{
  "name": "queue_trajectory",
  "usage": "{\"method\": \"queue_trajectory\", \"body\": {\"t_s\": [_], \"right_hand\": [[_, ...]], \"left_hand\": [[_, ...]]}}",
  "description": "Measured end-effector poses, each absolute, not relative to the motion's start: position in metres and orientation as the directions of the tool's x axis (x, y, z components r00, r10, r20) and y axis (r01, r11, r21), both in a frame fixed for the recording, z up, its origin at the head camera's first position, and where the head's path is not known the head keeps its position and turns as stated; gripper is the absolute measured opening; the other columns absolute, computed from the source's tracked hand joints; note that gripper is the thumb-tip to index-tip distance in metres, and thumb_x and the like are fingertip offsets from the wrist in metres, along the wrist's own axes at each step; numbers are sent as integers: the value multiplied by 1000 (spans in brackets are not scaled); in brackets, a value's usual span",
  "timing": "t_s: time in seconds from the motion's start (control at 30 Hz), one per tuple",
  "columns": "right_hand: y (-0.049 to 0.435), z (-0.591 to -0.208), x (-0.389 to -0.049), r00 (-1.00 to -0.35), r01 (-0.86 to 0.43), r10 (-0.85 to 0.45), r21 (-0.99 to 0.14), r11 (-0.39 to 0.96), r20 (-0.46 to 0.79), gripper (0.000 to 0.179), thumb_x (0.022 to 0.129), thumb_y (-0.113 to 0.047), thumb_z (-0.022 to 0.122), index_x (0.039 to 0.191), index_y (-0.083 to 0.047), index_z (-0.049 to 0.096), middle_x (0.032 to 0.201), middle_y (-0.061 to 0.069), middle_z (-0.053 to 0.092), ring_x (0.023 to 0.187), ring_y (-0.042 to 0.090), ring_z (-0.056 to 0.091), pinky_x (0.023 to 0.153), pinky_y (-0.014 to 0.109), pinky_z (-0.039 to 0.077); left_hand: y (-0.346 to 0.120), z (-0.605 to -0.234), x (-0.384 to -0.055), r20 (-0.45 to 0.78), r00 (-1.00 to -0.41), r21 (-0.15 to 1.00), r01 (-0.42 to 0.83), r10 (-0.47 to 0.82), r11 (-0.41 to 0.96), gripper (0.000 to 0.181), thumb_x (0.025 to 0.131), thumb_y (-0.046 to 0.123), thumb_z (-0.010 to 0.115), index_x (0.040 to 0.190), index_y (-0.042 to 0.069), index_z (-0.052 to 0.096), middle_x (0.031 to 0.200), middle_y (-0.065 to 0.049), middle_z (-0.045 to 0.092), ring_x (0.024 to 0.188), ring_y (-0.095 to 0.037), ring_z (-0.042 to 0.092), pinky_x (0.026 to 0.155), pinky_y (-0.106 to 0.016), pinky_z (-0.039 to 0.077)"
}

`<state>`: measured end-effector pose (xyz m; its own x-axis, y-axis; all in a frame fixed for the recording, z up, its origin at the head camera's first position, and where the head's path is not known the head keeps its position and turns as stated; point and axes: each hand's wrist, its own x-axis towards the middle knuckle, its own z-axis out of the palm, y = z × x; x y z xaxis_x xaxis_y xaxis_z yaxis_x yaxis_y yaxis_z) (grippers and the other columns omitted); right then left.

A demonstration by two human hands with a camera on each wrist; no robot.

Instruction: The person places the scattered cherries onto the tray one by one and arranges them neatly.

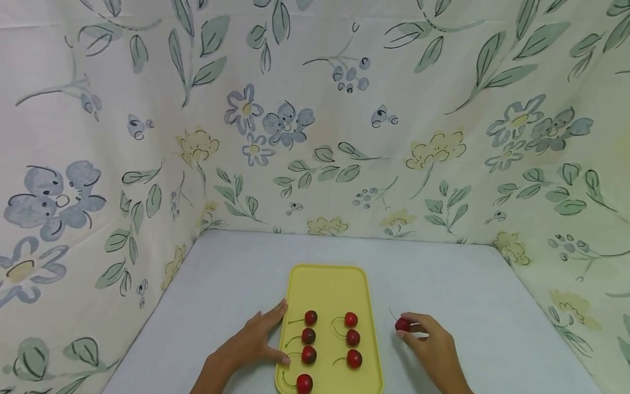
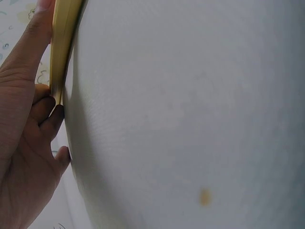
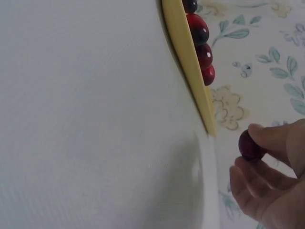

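Observation:
My right hand point(image 1: 433, 347) pinches a dark red cherry point(image 1: 402, 325) between thumb and fingertips, just right of the yellow tray point(image 1: 327, 284). The cherry's thin stem points up and left. In the right wrist view the same cherry point(image 3: 251, 146) sits between the thumb and fingers, apart from the tray. My left hand point(image 1: 253, 342) rests against the tray's left edge, its thumb over the rim and its fingers spread along the outside. Cherries with stems lie on the tray in two columns: several on the left point(image 1: 308, 336) and three on the right point(image 1: 353, 337).
The tray stands on a white table point(image 1: 472, 295). A floral cloth point(image 1: 325, 120) hangs behind the table and along both sides. The tray's far end is bare yellow.

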<state>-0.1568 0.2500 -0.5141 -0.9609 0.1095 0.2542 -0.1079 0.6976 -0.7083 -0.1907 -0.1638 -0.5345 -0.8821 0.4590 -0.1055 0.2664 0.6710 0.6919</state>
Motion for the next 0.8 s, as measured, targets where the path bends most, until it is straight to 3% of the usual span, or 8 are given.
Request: {"method": "queue_trajectory", "body": {"t_s": [0.4, 0.8], "right_hand": [[238, -514, -147, -965, -112, 99, -718, 687, 245, 37, 81, -9, 92, 115, -10, 78, 109, -1, 77, 91, 8, 74, 71, 21, 62], [222, -521, -138, -943, -246, 26, -745, 620, 333, 38, 73, 0, 94, 104, -16, 79, 95, -19, 73, 85, -1, 68, 67, 22, 62]], "left_hand": [[-163, -535, -189, -116, -887, 694, 250, 447, 676, 126, 72, 60, 91, 168, 8, 28, 176, -7, 25, 160, -39, 28, 129, -69, 13], [-164, -533, -191, -100, -882, 689, 273, 460, 672, 125, 73, 58, 91, 167, 6, 29, 175, -10, 26, 160, -37, 29, 130, -67, 13]]}}
